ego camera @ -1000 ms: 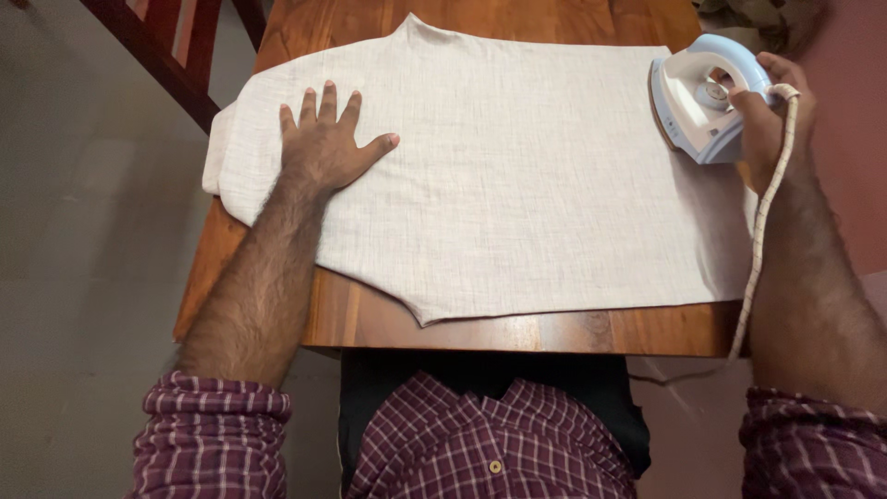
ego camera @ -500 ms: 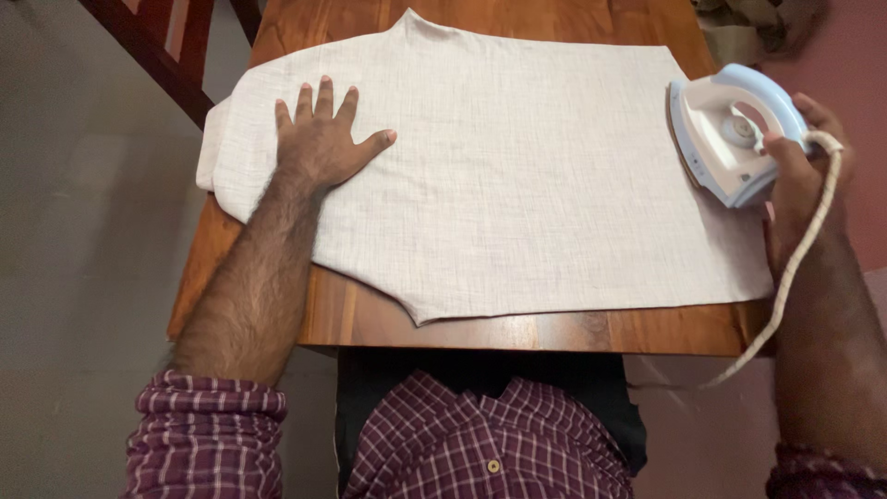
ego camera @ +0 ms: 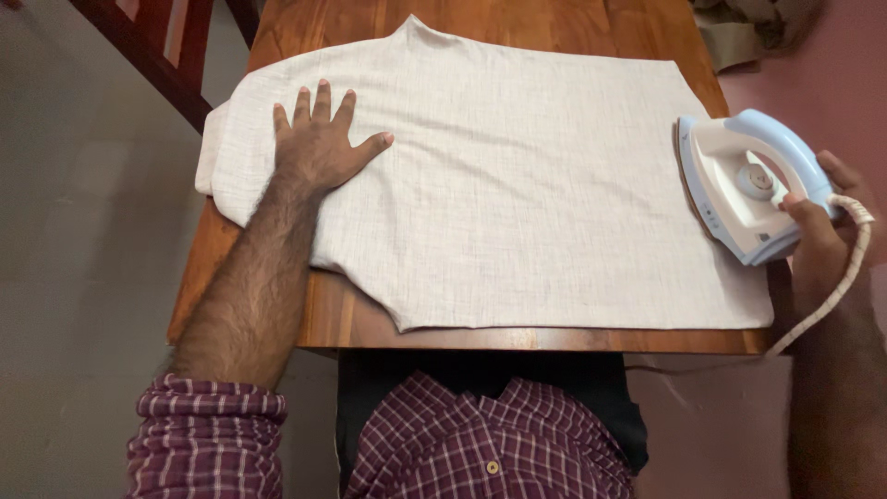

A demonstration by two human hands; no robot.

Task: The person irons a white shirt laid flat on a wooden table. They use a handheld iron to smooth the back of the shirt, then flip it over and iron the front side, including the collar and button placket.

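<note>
A pale grey cloth garment (ego camera: 517,185) lies spread flat over a brown wooden table (ego camera: 370,319). My left hand (ego camera: 319,143) rests palm down on the garment's left part, fingers spread. At the garment's right edge a white and light blue electric iron (ego camera: 744,185) stands tilted. My right hand (ego camera: 822,226) grips the rear of its handle. A braided white cord (ego camera: 832,296) runs from the iron down along my right wrist.
A dark red wooden railing (ego camera: 157,55) stands at the upper left beside the table. Crumpled olive cloth (ego camera: 748,32) lies past the table's far right corner. Grey floor is on the left, pinkish floor on the right.
My right hand has pulled the iron to the right, off the cloth's middle toward its right edge. My left hand has stayed pressed in the same spot.
</note>
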